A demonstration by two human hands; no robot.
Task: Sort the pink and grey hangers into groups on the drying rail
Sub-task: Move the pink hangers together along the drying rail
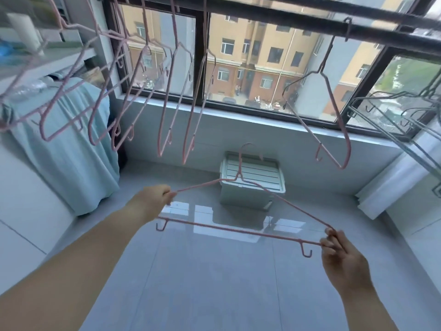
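Pink wire hanger (238, 229), thin and triangular, held flat below the dark rail (298, 19): left hand (155, 201) pinching one corner, right hand (343, 256) pinching the other. More pink hangers (164, 96) bunched left along that rail, grey hangers (391, 115) right. Under it, glossy pale floor tiles (214, 283), a ribbed plastic box (253, 180).

held hanger (238, 229): pink | rail (298, 19): black | crate (253, 177): pale green

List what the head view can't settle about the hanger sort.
- Pink wire hangers at upper left: overlapping and blurred, hooks cut by the top edge; no count.
- Grey wire hangers at right: cut by the right edge.
- Left hand fingertips: curled under, hidden.
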